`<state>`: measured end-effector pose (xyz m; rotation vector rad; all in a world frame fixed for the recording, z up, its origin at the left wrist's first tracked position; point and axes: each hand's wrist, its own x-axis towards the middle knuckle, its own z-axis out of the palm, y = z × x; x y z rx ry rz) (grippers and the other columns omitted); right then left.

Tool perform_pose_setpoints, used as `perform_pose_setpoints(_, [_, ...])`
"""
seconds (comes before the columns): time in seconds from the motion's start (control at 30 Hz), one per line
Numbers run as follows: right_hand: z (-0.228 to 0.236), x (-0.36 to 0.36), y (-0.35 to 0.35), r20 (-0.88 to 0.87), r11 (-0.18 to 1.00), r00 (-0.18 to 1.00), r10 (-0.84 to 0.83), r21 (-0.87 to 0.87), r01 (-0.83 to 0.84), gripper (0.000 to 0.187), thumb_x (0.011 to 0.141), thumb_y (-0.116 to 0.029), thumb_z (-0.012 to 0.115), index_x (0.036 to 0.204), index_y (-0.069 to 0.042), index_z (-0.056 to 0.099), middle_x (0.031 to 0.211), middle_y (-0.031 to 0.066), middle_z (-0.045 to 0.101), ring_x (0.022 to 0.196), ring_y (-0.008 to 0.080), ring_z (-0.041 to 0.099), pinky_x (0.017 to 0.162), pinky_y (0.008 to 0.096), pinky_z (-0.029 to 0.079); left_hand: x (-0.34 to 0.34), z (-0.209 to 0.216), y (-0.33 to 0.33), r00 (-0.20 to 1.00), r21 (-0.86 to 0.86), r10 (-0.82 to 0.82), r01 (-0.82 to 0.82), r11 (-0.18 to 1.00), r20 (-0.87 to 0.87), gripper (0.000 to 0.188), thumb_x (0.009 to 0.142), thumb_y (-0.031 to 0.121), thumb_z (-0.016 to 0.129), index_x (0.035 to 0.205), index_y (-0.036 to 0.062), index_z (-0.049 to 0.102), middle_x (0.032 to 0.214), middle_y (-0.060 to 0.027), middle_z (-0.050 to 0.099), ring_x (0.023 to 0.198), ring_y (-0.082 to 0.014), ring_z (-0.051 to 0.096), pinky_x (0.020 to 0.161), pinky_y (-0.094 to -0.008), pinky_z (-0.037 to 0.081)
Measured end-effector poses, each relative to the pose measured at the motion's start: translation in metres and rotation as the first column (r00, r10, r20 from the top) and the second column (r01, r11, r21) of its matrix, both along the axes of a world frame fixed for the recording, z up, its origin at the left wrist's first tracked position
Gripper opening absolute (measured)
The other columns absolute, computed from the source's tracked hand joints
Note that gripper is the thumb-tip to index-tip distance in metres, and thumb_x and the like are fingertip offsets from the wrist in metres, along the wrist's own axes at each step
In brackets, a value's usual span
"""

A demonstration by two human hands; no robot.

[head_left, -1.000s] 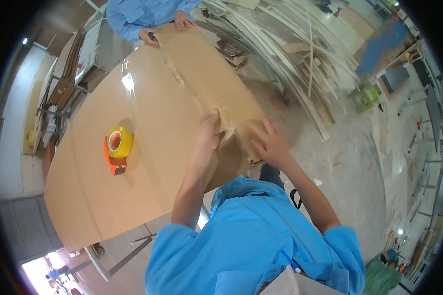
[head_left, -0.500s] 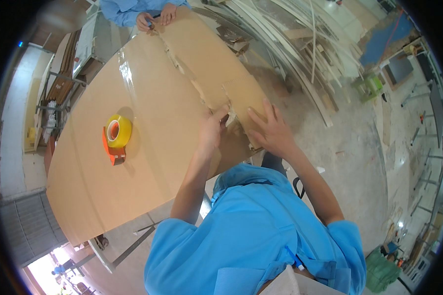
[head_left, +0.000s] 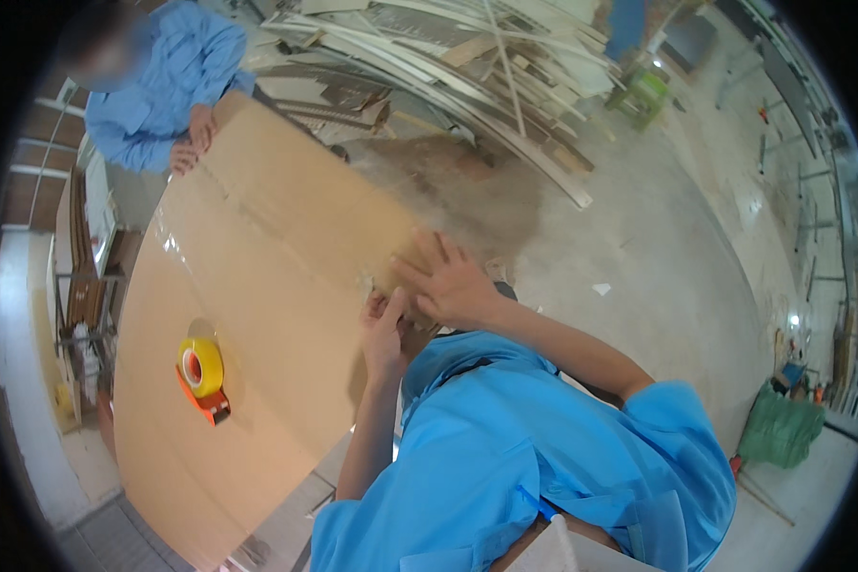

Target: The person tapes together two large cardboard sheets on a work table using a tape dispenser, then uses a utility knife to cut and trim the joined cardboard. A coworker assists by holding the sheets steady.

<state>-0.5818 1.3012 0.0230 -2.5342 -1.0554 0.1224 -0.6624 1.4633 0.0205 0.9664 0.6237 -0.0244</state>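
A large brown cardboard sheet [head_left: 257,315] spreads in front of me, with a torn seam across it toward its near right corner. At that corner my left hand [head_left: 385,329] has its fingers curled in a pinch at the seam's torn edge; its fingertips are partly hidden. Just right of it, my right hand [head_left: 453,284] lies on the cardboard with its fingers spread. On the left part of the sheet rests an orange tape dispenser [head_left: 213,404] with a roll of yellow tape [head_left: 210,355], touched by neither hand.
A co-worker in a blue shirt [head_left: 162,81] stands at the far end, both hands [head_left: 197,141] on the cardboard edge. Long pale strips and boards [head_left: 448,81] lie heaped on the floor beyond. A green stool [head_left: 642,95] and a green sack [head_left: 782,424] are at the right.
My view has turned, so the sheet appears lower and farther left. The gap along the seam looks narrower. My left fingers have curled tighter; my right hand still lies spread on the cardboard.
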Motion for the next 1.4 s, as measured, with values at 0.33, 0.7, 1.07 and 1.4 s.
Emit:
perform_pose_setpoints(0.33, [0.009,0.018,-0.013,-0.179,0.985,0.969,0.168,-0.008,-0.172,0.071,0.100,-0.039,0.060,0.163,-0.013,0.042,0.173,0.0293,0.020,0.151,0.0641,0.026,0.112,0.0642,0.045,0.016,0.012,-0.011,0.999,0.154,-0.015,0.020,0.988,-0.031,0.029,0.106,0.012,0.067,0.130,-0.0021,0.062,0.121,-0.0102,0.073,0.103,-0.0164,0.071,0.085,-0.0302,0.058])
perform_pose_setpoints(0.7, [0.068,0.107,0.017,-0.276,0.856,0.811,0.516,0.128,-0.501,0.044,0.096,-0.025,0.069,0.132,0.001,0.065,0.124,0.0234,0.069,0.118,0.0418,0.066,0.097,0.0503,0.056,0.007,0.016,-0.055,0.905,0.963,0.346,0.192,0.191,-0.249,0.073,0.083,0.037,0.090,0.134,0.0006,0.052,0.092,-0.0178,0.071,0.085,-0.0390,0.069,0.074,-0.0505,0.056])
perform_pose_setpoints(1.07, [0.107,-0.002,0.282,0.014,0.421,0.455,0.890,0.356,-0.834,0.053,0.101,-0.026,0.066,0.148,-0.006,0.052,0.142,0.0206,0.063,0.126,0.0399,0.064,0.103,0.0506,0.054,0.001,-0.010,-0.026,0.951,0.945,-0.286,0.020,-0.326,-0.119,0.044,0.098,0.029,0.067,0.139,0.0148,0.065,0.152,-0.0038,0.057,0.146,-0.0310,0.045,0.125,-0.0535,0.031])
perform_pose_setpoints(1.4, [0.038,-0.075,0.580,-0.149,0.416,0.389,0.909,0.371,-0.830,0.039,0.089,-0.011,0.070,0.128,-0.014,0.069,0.124,0.0129,0.068,0.126,0.0362,0.063,0.105,0.0499,0.054,-0.026,-0.022,0.001,0.903,0.959,-0.328,-0.283,0.029,0.277,0.056,0.095,0.048,0.070,0.132,0.0054,0.071,0.129,-0.0208,0.071,0.123,-0.0357,0.066,0.115,-0.0509,0.044])
